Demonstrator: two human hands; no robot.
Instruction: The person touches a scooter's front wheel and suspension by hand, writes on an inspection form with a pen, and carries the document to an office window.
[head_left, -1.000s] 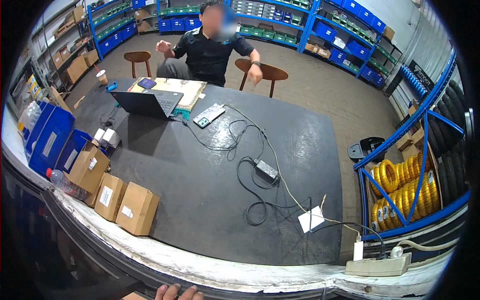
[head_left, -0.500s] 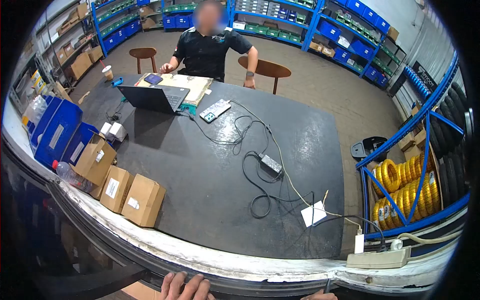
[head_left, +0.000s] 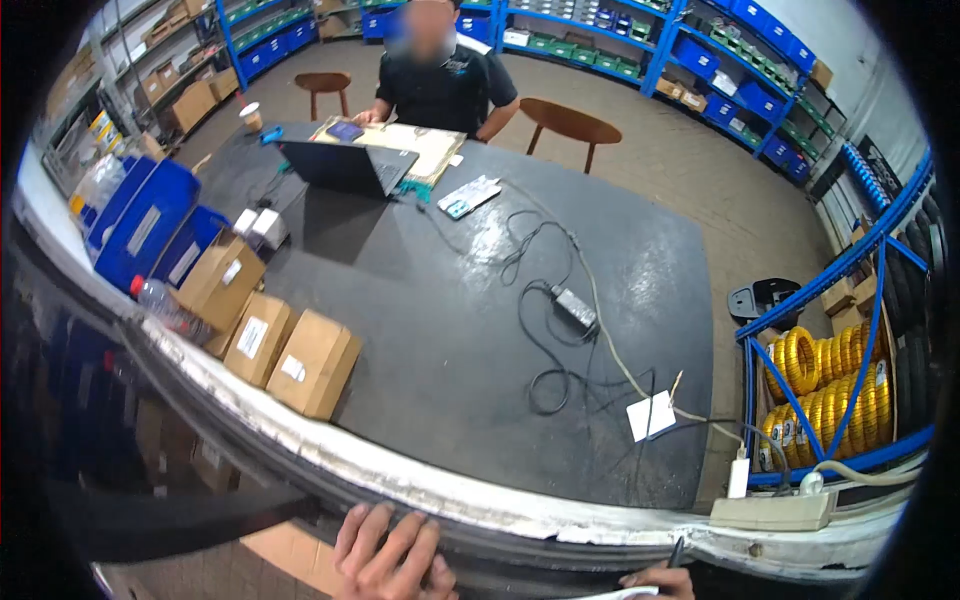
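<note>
At the bottom edge, my left hand [head_left: 392, 556] lies over the dark frame [head_left: 480, 545] with its fingers slightly apart and nothing visible in them. Farther right, my right hand [head_left: 664, 579] is pinched around a dark pen [head_left: 678, 551], whose end points up. Only part of that hand shows; the rest is cut off by the frame. A white edge, perhaps paper [head_left: 625, 594], lies just left of it. Beyond both hands runs a worn white sill [head_left: 590, 523].
Past the sill stands a dark table [head_left: 450, 370] with cardboard boxes [head_left: 315, 362], a laptop [head_left: 340, 168], a phone [head_left: 468, 198], a power adapter [head_left: 574, 310] and loose cables. A power strip [head_left: 770, 513] sits on the sill at right. A person [head_left: 440, 85] is seated across the table.
My view has shifted, so the table scene sits farther right. More of both hands shows now, and the pen in my right hand has come clearly into sight.
</note>
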